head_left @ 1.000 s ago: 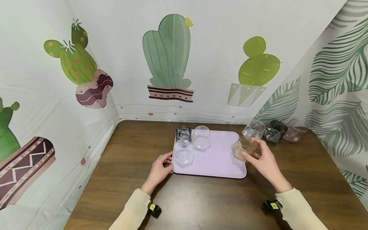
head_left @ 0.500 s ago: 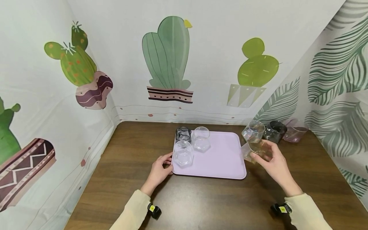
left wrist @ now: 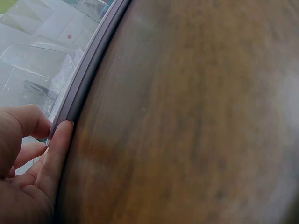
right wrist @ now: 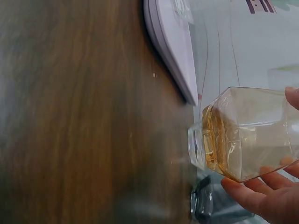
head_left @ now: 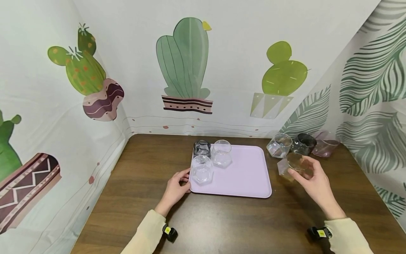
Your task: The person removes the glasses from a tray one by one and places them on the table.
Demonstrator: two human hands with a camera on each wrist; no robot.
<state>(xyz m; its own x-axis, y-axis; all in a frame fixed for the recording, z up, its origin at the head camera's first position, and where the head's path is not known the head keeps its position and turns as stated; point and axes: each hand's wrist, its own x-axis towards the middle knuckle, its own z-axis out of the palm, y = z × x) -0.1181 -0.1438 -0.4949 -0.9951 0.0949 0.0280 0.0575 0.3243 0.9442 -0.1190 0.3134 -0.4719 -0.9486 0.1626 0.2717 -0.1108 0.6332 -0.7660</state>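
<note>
My right hand [head_left: 317,181] holds an amber-tinted glass tumbler [head_left: 285,169] between thumb and fingers, over the table just right of the lilac tray [head_left: 245,173]. In the right wrist view the amber tumbler [right wrist: 254,135] has an angular body and a thick base that faces the table. At the tray's front left corner, my left hand [head_left: 175,185] grips the rim; the left wrist view shows thumb and fingers [left wrist: 58,144] on either side of that corner. On the tray's left part stand a dark grey glass [head_left: 202,149] and two clear glasses [head_left: 203,173], one at the back.
Behind the right hand, a clear glass [head_left: 279,151], a dark glass [head_left: 302,145] and a pink glass [head_left: 325,147] stand in a row near the back right of the wooden table [head_left: 203,225]. A cloth wall [head_left: 234,70] printed with cacti rises behind.
My right hand has carried the amber tumbler rightward from over the tray's right edge to beside it. The left hand and the tray have stayed put.
</note>
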